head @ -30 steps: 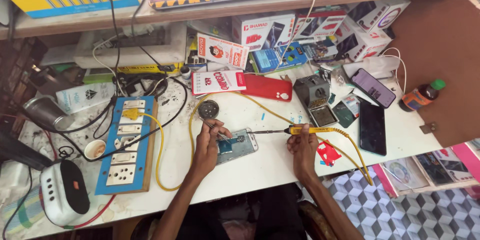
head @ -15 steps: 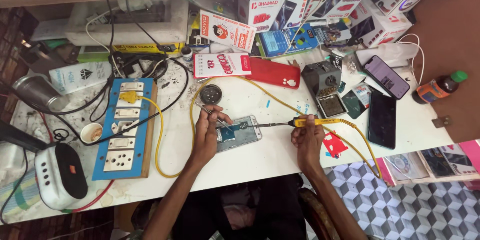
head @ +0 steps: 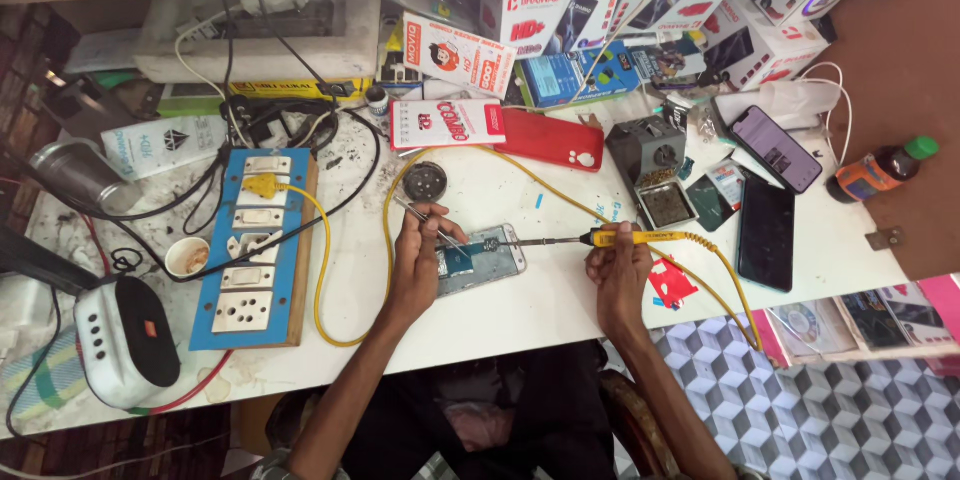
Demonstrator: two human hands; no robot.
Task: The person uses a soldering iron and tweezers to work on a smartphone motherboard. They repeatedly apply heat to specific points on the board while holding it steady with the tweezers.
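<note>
An opened phone lies on the white bench in front of me, its blue board exposed. My left hand rests on its left end and pinches thin metal tweezers whose tips point at the board. My right hand grips a yellow-handled soldering iron. Its dark tip reaches left to the phone's top edge. A yellow cord runs off the handle and loops across the bench.
A blue switchboard with a yellow plug lies at left, beside a small cup and a white speaker. A soldering stand, two dark phones, a red phone cover, a bottle and boxes crowd the back and right.
The view has shifted slightly, so the bench sits lower in frame. Both hands stay on the opened phone with the tweezers and the iron; the iron tip holds at the phone's edge.
</note>
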